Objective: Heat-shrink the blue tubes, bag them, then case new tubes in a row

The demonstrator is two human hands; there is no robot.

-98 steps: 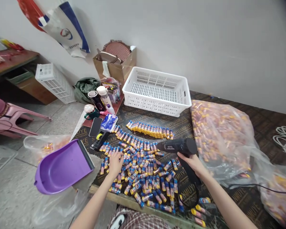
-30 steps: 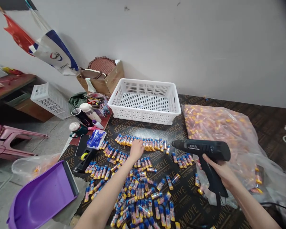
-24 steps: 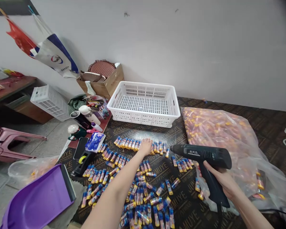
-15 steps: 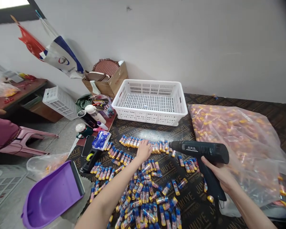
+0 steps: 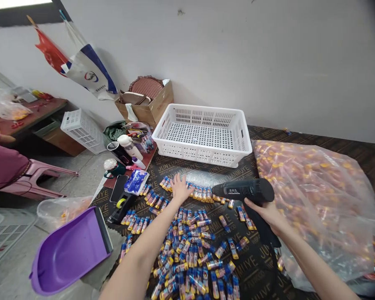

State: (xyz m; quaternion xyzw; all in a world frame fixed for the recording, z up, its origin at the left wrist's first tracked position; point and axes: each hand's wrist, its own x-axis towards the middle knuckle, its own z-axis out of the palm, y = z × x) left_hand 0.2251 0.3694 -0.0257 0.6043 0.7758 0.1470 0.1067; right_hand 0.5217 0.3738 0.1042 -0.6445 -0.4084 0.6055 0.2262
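My right hand (image 5: 265,213) grips the handle of a black heat gun (image 5: 242,190). Its nozzle points left, at the right part of a row of small blue-and-yellow tubes (image 5: 203,193) with printed wraps. On the left part of that same row lies my left hand (image 5: 180,188), fingers spread out and touching the tubes. Many more loose tubes (image 5: 187,250) lie heaped nearer to me, with several shorter rows (image 5: 137,221) at their left. The tubes under my left palm are hidden.
Behind the row stands a white plastic crate (image 5: 203,154). A large clear bag (image 5: 315,179) full of yellow-capped pieces lies at right. At left are a tape dispenser (image 5: 121,207), tissue pack (image 5: 136,182), bottles (image 5: 129,148) and a purple dustpan (image 5: 71,250). A person (image 5: 6,166) sits far left.
The heat gun has moved left along the row in my right hand. My left hand has shifted left along the tubes and its fingers have spread. The view has turned slightly.
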